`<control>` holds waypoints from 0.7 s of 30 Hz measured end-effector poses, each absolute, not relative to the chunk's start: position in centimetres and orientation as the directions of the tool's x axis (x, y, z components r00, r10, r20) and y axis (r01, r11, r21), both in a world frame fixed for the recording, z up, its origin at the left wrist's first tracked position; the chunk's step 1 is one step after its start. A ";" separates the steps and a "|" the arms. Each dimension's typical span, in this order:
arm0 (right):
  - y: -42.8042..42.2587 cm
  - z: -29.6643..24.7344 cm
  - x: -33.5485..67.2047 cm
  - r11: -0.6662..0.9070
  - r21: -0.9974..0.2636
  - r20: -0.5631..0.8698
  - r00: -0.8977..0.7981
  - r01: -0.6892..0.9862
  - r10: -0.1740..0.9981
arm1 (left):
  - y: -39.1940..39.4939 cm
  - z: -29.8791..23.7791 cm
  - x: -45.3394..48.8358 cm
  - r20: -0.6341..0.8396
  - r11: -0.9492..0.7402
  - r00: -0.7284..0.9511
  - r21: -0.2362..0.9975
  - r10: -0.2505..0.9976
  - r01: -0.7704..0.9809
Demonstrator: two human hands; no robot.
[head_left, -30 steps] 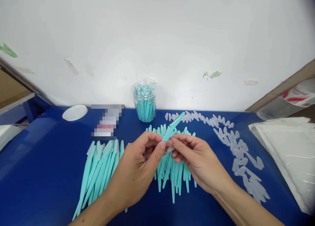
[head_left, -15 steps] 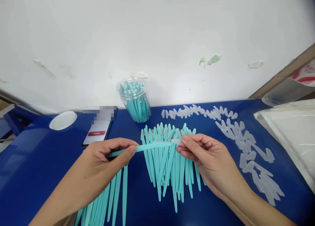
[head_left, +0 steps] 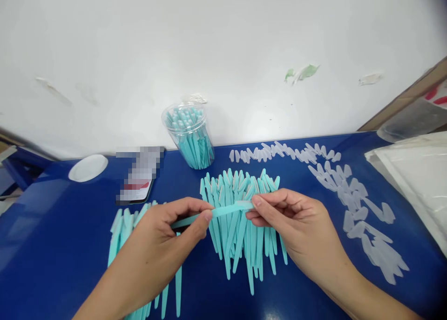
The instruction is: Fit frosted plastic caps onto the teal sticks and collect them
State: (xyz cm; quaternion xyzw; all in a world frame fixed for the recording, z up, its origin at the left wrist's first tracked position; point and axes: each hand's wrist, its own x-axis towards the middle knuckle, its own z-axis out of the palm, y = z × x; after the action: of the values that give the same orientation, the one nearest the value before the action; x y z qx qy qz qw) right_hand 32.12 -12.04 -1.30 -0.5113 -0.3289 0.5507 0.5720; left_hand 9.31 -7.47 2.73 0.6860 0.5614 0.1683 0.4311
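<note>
My left hand (head_left: 171,234) pinches the handle end of a teal plastic stick (head_left: 223,210) held level above the blue table (head_left: 56,236). My right hand (head_left: 291,222) pinches the other end, where a clear cap sits under the fingertips. Under both hands lies a fanned pile of teal sticks (head_left: 240,227). A second pile of teal sticks (head_left: 122,222) lies by my left wrist, partly hidden by the forearm.
A clear jar of teal sticks (head_left: 190,136) stands at the wall. A curved row of clear caps (head_left: 349,199) runs along the right. A white lid (head_left: 88,167) and a phone (head_left: 138,187) lie at the back left, white bags (head_left: 415,180) at the right.
The stick went from tilted upright a second ago to level between both hands. Since half a second ago my left hand has slid right, closer to my right hand.
</note>
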 end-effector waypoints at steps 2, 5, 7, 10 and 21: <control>-12.1 -1.2 32.0 -0.122 -0.947 -0.181 0.182 -0.296 0.966 | -7.8 2.5 9.6 -0.258 0.013 0.315 0.792 0.913 0.610; -12.0 -1.2 32.0 -0.117 -0.951 -0.176 0.189 -0.286 0.966 | -8.1 2.2 10.0 -0.253 0.017 0.316 0.805 0.915 0.594; -11.9 -1.1 32.0 -0.118 -0.957 -0.170 0.185 -0.264 0.968 | -8.2 2.2 10.1 -0.255 -0.011 0.362 0.805 0.896 0.593; -11.9 -0.8 32.2 -0.112 -0.972 -0.140 0.129 -0.205 0.982 | -8.2 2.7 9.4 -0.231 -0.138 0.465 0.762 0.854 0.632; -12.0 0.6 35.1 0.045 -0.888 0.189 0.274 0.458 0.943 | -13.0 2.8 -3.2 -0.052 0.365 -0.370 0.345 0.927 0.865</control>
State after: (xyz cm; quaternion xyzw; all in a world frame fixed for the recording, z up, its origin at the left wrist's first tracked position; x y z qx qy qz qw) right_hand 35.11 -12.02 0.60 -0.6419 -0.5458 0.2556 0.4741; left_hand -3.21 -12.99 2.85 0.5482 0.8173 0.1308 0.1197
